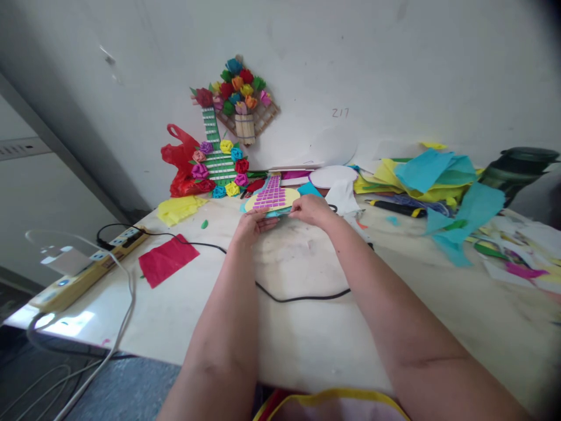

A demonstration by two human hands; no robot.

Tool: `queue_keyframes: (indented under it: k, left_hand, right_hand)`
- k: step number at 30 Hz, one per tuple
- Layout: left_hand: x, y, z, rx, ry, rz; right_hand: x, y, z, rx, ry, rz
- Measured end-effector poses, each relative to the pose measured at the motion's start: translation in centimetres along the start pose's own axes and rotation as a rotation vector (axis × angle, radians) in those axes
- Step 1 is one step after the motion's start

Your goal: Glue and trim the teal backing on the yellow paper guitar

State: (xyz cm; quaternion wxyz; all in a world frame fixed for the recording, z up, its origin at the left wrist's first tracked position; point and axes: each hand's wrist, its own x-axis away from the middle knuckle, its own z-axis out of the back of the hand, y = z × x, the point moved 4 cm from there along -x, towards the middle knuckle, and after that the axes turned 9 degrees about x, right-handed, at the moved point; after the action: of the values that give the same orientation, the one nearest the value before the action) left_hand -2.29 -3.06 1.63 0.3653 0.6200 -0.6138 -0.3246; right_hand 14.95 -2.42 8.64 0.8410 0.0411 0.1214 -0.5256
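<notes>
Between my hands is a small paper guitar (pixel 287 200) with a pale yellow body and rows of purple strips running up its neck. Light blue crepe paper (pixel 280 213) shows along its near edge. My left hand (pixel 253 227) supports the near left edge, thumb on top and fingers reaching along beneath it. At the near right edge my right hand (pixel 312 209) is closed in a pinch on the border; its fingertips partly hide what they grip. A black cord (pixel 302 299) crosses the table below my forearms.
Behind stand a green paper guitar with flowers (pixel 221 166) and a red plastic bag (pixel 179 152). Left lie red crepe paper (pixel 169 261), yellow crepe paper (pixel 180 209) and a power strip (pixel 94 272). Right are a utility knife (pixel 397 208), blue paper (pixel 468 222) and a dark bottle (pixel 517 172).
</notes>
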Motion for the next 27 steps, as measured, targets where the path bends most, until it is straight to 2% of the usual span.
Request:
queue_keyframes:
  k: [10,19,27]
  left_hand:
    - [-0.25,-0.11,0.07,-0.010,0.005,0.006]
    - [-0.30,-0.23,0.04,-0.026,0.030,0.014]
    - [-0.31,-0.16,0.16,-0.024,0.016,0.008]
  right_hand:
    - [0.21,-0.72,-0.24,0.131,0.049,0.013]
    - [0.01,-0.87,-0.44,0.189,0.020,-0.004]
    - [-0.05,-0.37,-0.13,0.086,0.052,-0.002]
